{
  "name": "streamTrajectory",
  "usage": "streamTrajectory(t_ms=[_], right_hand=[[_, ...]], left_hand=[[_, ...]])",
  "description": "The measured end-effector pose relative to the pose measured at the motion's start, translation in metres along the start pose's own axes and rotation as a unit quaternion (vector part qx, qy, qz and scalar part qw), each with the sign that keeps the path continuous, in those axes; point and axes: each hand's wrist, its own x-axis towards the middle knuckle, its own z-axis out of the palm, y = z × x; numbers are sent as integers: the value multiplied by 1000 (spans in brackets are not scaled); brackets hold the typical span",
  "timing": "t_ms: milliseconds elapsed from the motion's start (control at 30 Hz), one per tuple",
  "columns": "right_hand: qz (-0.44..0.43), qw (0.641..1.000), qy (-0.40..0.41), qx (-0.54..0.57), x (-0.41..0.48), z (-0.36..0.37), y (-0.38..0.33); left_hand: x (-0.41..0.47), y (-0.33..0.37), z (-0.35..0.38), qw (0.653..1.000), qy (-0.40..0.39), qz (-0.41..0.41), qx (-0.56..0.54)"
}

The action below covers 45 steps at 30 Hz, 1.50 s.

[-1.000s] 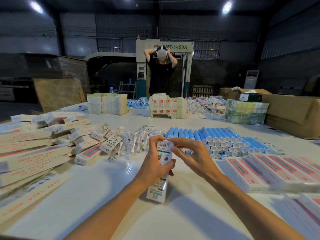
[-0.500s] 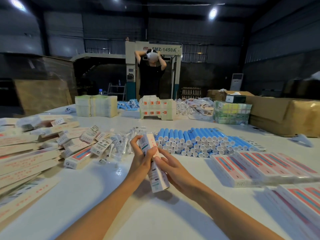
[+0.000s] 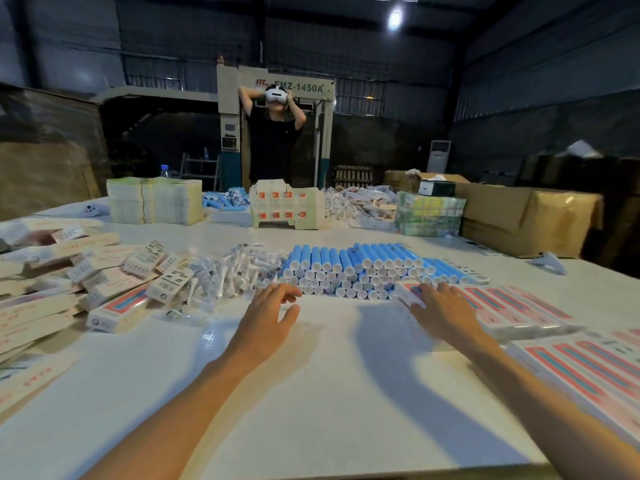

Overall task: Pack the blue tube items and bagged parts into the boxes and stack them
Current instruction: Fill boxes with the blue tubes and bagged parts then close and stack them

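A pile of blue tubes [image 3: 363,268] with white caps lies mid-table. To its left is a heap of clear bagged parts [image 3: 228,271]. My left hand [image 3: 268,315] hovers empty with fingers spread, between the bagged parts and the tubes' near edge. My right hand [image 3: 441,308] rests with straight fingers on a white and red box [image 3: 407,293]. That box lies at the left end of a row of the same packed boxes [image 3: 512,306] on the right.
Loose flat and folded boxes [image 3: 104,282] crowd the left side of the white table [image 3: 311,393]. More boxes [image 3: 588,368] lie near right. Far across stand carton stacks [image 3: 154,200], a brown parcel [image 3: 526,216] and a person in black [image 3: 273,140].
Both hands held one box upright in front of me. My right hand has carried it right and laid it by the row; my left hand let go and moved toward the parts.
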Motion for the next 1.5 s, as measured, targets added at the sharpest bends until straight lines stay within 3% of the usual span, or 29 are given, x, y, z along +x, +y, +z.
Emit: streamTrajectory(t_ms=[200,333,433,533,633,733,967,1067,1200,1300,1400,1500], right_hand=[[17,985,38,-167,18,21,34],[28,975,36,-218,16,22,30],[-13,967,132,-218,8,9,8],[-112,975,189,-42,-1,6,-45],[-186,957,114,193,-13,15,-114],[-176,909,16,378,-26,40,-159],[-207,892,-33,401,-25,70,-160],[-211,875,-40,434,-26,69,-160],[-224,861,-54,453,-26,68,-162],[-223,859,-59,456,-26,67,-163],[-222,858,-66,458,-27,66,-164],[-218,856,-68,464,-28,67,-163]], left_hand=[[-1,-6,1,999,-41,24,21],[-3,-8,1,998,-58,27,22],[-5,-7,2,996,-76,26,34],[-5,-1,0,996,-73,15,50],[-7,5,-6,996,-51,4,76],[-10,8,-15,993,-7,-27,113],[-4,0,-60,966,-9,-84,245],[-3,-10,-109,930,-19,-162,329],[-23,-34,-186,820,-4,-296,489],[-41,-55,-235,747,-3,-350,566],[-58,-74,-267,703,-54,-394,589],[-66,-87,-278,679,-96,-378,622]])
